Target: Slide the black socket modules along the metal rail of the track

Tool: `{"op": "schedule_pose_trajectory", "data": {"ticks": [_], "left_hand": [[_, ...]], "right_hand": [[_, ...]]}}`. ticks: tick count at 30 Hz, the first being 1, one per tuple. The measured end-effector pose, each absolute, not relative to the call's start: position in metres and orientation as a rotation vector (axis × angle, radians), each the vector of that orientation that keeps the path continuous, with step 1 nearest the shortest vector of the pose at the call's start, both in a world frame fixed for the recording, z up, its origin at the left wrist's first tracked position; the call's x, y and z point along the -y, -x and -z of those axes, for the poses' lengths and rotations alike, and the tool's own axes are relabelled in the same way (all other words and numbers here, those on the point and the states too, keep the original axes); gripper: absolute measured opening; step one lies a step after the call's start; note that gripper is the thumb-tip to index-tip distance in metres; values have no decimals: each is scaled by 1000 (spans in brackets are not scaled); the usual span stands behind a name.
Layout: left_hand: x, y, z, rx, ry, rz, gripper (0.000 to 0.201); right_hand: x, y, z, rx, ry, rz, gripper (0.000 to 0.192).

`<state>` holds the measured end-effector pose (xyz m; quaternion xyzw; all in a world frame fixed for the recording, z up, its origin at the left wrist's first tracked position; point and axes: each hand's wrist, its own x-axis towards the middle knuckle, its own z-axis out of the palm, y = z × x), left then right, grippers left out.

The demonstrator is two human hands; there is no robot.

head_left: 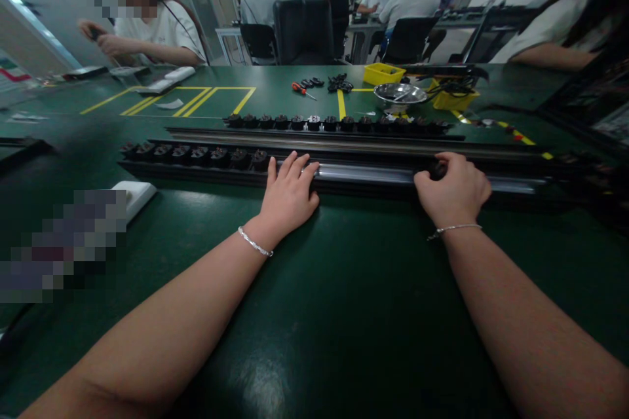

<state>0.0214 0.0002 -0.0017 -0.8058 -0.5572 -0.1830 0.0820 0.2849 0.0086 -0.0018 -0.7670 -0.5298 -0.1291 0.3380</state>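
A long black rail (pixel 368 177) with a silver channel lies across the green table in front of me. Several black socket modules (pixel 196 156) sit in its left part. My left hand (pixel 289 193) rests flat on the rail, fingers spread, just right of the last module. My right hand (pixel 452 191) is curled over a small black module (pixel 437 170) on the rail further right. A second rail (pixel 314 134) lies behind, with a row of black modules (pixel 334 122) along it.
A metal bowl (pixel 400 95), two yellow bins (pixel 383 73), loose black parts (pixel 339 84) and a red-handled screwdriver (pixel 302 89) lie at the back. A white block (pixel 135 196) sits at my left. Other people work at the far left, right and background tables.
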Motion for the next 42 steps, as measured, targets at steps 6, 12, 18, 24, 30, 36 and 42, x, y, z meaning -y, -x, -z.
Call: {"op": "schedule_pose_trajectory", "data": {"ticks": [6, 12, 18, 24, 30, 36, 42], "left_hand": [[-1, -21, 2, 1658, 2414, 583, 49], [-2, -20, 4, 1631, 2418, 582, 49], [-2, -20, 4, 1625, 2404, 575, 49], [-2, -19, 3, 1627, 2412, 577, 48], [-2, -19, 4, 1626, 2410, 589, 48], [-3, -19, 4, 1625, 2407, 573, 37], [-4, -19, 4, 1631, 2411, 570, 32]], "right_hand": [[-6, -287, -3, 1389, 2049, 289, 39], [-4, -288, -6, 1416, 2070, 192, 40], [-2, -294, -7, 1410, 2042, 169, 43], [-4, -297, -4, 1457, 2002, 219, 44], [-7, -300, 1, 1452, 1996, 282, 45], [-7, -300, 0, 1457, 1990, 272, 44], [-5, -298, -4, 1426, 2009, 237, 47]]}}
